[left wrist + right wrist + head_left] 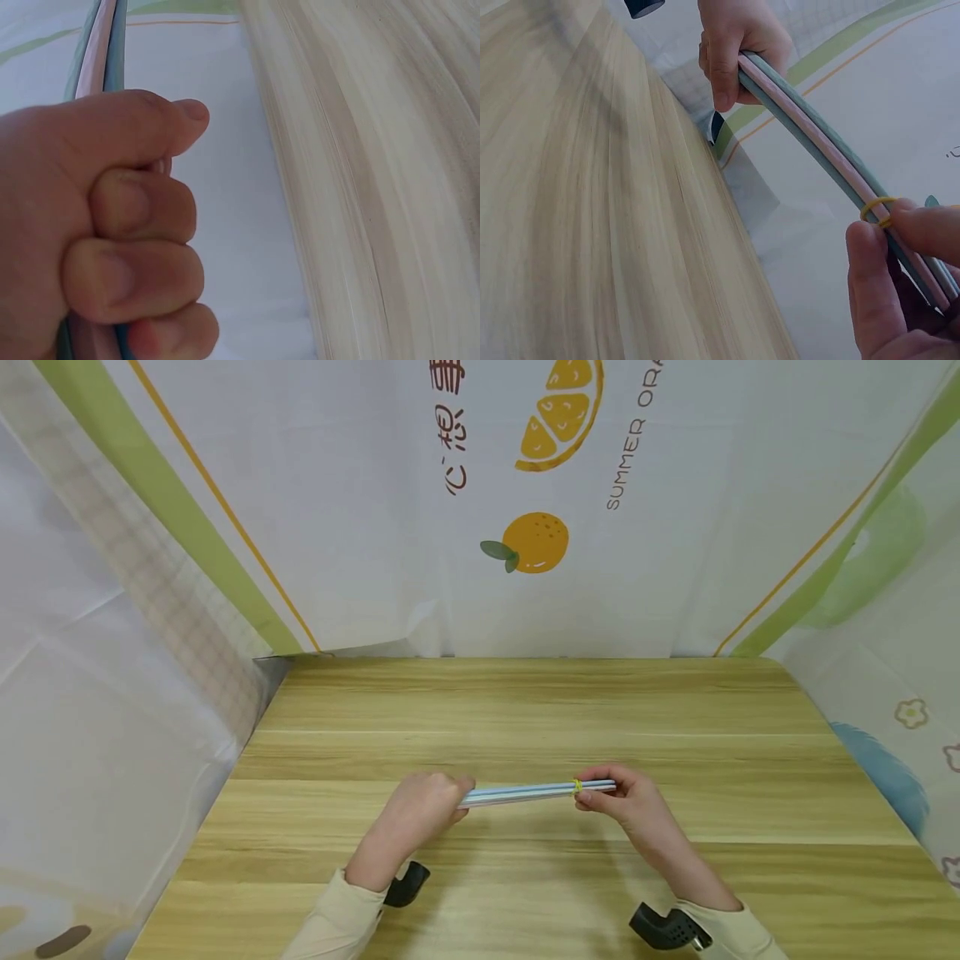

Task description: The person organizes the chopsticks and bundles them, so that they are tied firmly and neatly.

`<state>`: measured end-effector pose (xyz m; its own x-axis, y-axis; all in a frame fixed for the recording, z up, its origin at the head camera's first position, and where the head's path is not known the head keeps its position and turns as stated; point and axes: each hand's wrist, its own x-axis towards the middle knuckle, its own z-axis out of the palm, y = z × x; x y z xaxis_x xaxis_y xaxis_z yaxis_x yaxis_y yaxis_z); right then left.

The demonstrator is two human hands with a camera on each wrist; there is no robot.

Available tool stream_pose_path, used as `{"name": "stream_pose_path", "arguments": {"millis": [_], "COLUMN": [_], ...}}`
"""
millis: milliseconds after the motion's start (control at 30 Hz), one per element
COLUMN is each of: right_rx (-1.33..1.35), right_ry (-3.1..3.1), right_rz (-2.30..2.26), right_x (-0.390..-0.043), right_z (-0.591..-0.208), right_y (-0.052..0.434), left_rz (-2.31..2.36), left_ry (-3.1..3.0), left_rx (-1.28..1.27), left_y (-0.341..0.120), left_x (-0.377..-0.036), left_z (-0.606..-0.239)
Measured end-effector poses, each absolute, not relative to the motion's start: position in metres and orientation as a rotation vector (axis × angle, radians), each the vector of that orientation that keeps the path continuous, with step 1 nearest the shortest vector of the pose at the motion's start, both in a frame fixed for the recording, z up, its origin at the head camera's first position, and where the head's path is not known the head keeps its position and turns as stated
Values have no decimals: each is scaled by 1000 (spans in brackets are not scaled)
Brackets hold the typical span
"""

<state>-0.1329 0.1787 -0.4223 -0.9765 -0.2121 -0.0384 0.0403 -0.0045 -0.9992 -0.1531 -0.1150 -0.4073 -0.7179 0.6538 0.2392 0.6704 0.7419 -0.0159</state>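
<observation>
Left hand (422,810) fists one end, right hand (624,800) pinches the other of level, left-to-right straws (525,792).

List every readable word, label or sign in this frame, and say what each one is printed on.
"SUMMER ORA", cut off by the frame's top edge: on the backdrop cloth, beside the orange slice.
Red-brown Chinese characters: same cloth, partly cropped, not surely readable.
Bundle of sticks, rubber band, table: no text.

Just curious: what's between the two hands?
Only the straws, held by left hand and right hand, with a yellow band; head view shows it.
</observation>
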Motion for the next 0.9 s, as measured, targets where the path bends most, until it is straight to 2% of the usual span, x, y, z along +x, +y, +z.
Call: {"name": "stream_pose_path", "arguments": {"millis": [900], "right_rx": [-148], "right_ry": [2212], "right_rz": [-1872], "right_x": [-131], "right_z": [-421], "right_y": [176], "left_rz": [-120], "left_ry": [-2747], "left_rx": [-1080], "left_y": [-113], "left_x": [-151], "left_z": [-408]}}
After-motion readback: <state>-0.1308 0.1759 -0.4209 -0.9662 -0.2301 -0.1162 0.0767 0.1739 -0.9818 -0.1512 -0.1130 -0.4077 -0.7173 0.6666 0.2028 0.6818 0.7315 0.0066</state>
